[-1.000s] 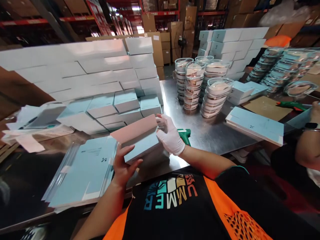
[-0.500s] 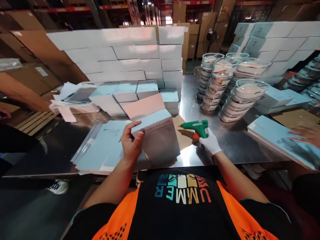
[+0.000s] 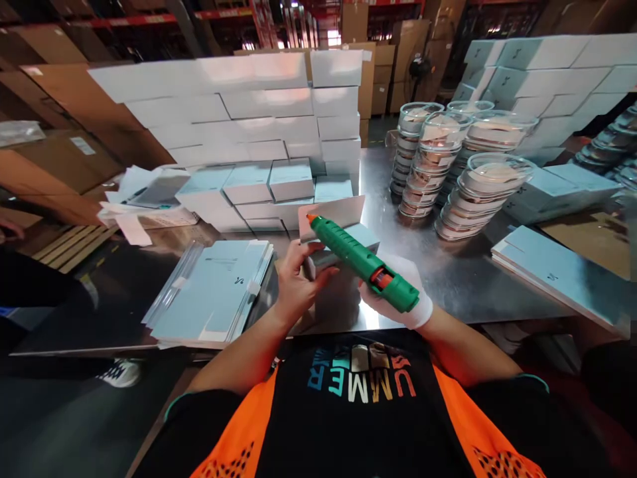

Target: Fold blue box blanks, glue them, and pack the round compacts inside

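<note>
My bare left hand (image 3: 298,279) grips the left end of a pale box (image 3: 343,292), thumb on the near side and fingers at its top edge. The box's flap (image 3: 332,215) stands raised at the back. A green glue gun (image 3: 355,255) is held in my gloved right hand (image 3: 401,285), its orange tip pointing up and left, close to the raised flap. The gun covers part of the box, and its handle is hidden inside the white glove.
On the left lies a pile of flat pale box sheets (image 3: 213,279). Stacked white boxes (image 3: 249,103) form a wall behind. Clear round tubs (image 3: 480,192) stand in stacks at the right, near more flat sheets (image 3: 542,269) at the table's (image 3: 462,279) right side.
My right hand has raised the glue gun and brought it left over the box. My left hand and the box have shifted right, and the box is turned. A co-worker's hand has left the right-hand sheets.
</note>
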{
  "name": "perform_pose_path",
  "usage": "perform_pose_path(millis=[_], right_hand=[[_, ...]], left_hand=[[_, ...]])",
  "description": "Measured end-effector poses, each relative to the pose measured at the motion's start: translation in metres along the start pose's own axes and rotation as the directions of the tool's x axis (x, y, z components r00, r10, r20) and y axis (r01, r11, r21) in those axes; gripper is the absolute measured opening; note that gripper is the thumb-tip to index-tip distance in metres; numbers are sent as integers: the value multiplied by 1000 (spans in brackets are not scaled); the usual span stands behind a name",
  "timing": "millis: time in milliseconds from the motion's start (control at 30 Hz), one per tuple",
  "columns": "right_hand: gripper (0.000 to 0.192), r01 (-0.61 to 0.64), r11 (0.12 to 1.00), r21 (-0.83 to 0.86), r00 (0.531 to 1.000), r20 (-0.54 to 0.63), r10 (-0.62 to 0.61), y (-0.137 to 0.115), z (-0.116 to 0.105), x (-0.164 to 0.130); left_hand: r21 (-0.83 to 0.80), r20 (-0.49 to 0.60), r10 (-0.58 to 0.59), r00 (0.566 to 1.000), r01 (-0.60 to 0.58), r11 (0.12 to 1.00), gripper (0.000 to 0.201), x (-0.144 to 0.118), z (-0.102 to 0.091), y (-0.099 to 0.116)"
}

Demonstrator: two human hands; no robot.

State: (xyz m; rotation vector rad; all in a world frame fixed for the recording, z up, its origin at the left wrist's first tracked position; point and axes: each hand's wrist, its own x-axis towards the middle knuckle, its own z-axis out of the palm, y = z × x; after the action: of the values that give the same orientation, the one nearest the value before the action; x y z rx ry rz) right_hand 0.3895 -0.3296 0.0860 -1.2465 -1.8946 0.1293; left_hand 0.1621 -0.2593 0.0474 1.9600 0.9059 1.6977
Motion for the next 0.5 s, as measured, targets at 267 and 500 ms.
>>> perform_pose_path(millis=[267, 500], right_hand=[[31, -382, 910, 158, 911, -102, 400, 32, 4, 6], [68, -792, 472, 386, 596, 325, 734, 96, 35, -10]], left_hand=[[68, -41, -64, 997, 66, 995, 56, -2, -6, 2], [-44, -77, -193, 978, 190, 981, 70, 0, -16, -7]])
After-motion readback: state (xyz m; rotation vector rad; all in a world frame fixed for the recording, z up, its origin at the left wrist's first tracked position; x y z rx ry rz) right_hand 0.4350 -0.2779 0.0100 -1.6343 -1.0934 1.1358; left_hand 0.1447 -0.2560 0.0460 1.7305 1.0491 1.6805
